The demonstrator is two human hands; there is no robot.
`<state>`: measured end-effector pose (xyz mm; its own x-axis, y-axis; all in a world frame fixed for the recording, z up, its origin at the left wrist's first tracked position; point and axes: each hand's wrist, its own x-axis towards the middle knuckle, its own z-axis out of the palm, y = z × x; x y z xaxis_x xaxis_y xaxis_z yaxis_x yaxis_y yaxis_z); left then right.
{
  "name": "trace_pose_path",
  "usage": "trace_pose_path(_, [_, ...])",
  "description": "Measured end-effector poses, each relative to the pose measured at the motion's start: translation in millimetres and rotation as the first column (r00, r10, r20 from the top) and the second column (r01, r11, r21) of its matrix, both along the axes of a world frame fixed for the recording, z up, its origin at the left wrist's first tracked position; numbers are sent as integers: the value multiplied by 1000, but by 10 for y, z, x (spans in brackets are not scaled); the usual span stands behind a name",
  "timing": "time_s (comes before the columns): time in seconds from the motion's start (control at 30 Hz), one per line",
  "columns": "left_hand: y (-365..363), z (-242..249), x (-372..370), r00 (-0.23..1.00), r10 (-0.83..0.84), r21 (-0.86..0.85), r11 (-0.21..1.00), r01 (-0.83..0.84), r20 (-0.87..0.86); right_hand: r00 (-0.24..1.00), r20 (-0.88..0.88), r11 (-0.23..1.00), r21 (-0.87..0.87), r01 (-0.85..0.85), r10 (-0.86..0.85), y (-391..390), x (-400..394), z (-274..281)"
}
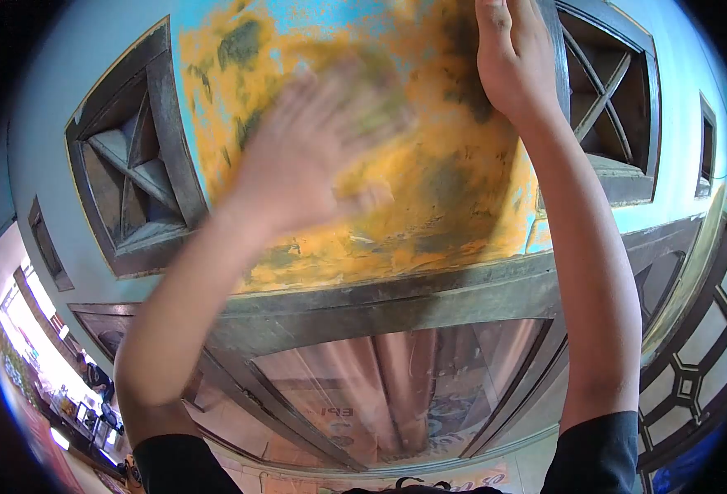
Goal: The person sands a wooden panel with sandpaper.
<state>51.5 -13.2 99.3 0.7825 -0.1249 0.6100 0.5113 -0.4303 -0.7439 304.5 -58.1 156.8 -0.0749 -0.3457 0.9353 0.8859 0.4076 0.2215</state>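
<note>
My left hand (314,140), smeared by motion, is over the patchy orange wall panel (446,189). A blurred olive-green pad (371,95) shows at its fingers, pressed between hand and wall, its exact shape unclear. The thumb points to the right, apart from the fingers. Higher and to the right, my right hand (521,62) lies against the wall beside a dark wooden frame, its fingertips cut off by the top edge of the view. Nothing shows in it. Blue paint, dark blotches and worn spots mark the orange surface.
Wooden vents with crossed slats flank the panel, one on the left (137,169) and one on the right (614,99). Below runs a wooden beam (396,300) over glass panes with curtains (396,387). A person (95,379) is far off at lower left.
</note>
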Motion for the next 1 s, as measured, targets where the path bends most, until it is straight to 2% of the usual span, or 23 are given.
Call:
trace_pose_path(0.03, [81, 261, -79, 992, 49, 84, 995, -59, 115, 1000, -2, 1000, -8, -15, 15, -1, -6, 8])
trace_pose_path(0.13, [18, 759, -133, 844, 235, -21, 966, -257, 482, 1000, -14, 1000, 0, 11, -11, 14, -16, -8])
trace_pose_path(0.23, [54, 175, 112, 956, 79, 75, 992, -104, 283, 1000, 0, 1000, 22, 20, -20, 12, -16, 1])
trace_pose_path(0.3, [-87, -442, 296, 991, -47, -134, 990, 30, -127, 1000, -4, 1000, -7, 12, -12, -21, -32, -32])
trace_pose_path(0.33, [-54, -421, 278, 989, -57, -117, 992, 41, -136, 1000, -14, 999, -35, 10, -11, -64, -60, -49])
trace_pose_path(0.4, [32, -213, 195, 987, -75, -80, 995, 64, -142, 1000, -7, 999, -39, 11, -12, -60, -60, -26])
trace_pose_path(0.43, [-4, 26, 121, 996, 93, -26, 995, -92, 17, 1000, 0, 1000, -19, 16, -16, 0, -17, -6])
trace_pose_path(0.5, [116, 573, -19, 960, -48, 190, 982, -5, 276, 1000, 5, 1000, 2, 18, -18, 31, 5, 9])
trace_pose_path(0.6, [142, 421, 51, 926, -23, 259, 963, -81, 376, 1000, -5, 1000, -7, 15, -15, -5, -25, -12])
trace_pose_path(0.63, [106, 152, 123, 962, 45, 150, 985, -88, 269, 1000, -2, 1000, -20, 16, -16, -41, -52, -29])
trace_pose_path(0.7, [-40, -395, 268, 996, -77, -14, 997, 76, -41, 1000, -2, 999, -26, 26, -26, -60, -48, -56])
trace_pose_path(0.73, [-91, -494, 303, 970, -158, -110, 984, 140, -184, 999, 1, 999, -15, 33, -33, -38, -37, -52])
trace_pose_path(0.83, [-23, 105, 184, 993, 119, 30, 992, -120, 24, 1000, 17, 1000, -7, 23, -23, -1, -22, 7])
trace_pose_path(0.93, [-123, 617, 86, 900, 218, -49, 975, -216, 378, 1000, 5, 1000, -22, 13, -13, 3, -35, -16])
trace_pose_path(0.97, [55, 481, 125, 908, -22, 198, 978, -68, 419, 1000, -2, 1000, -25, 13, -13, -6, -32, -21])
trace_pose_path(1.0, [67, 254, 204, 950, 16, 122, 991, -57, 311, 1000, 4, 999, -37, 15, -15, -26, -40, -29])
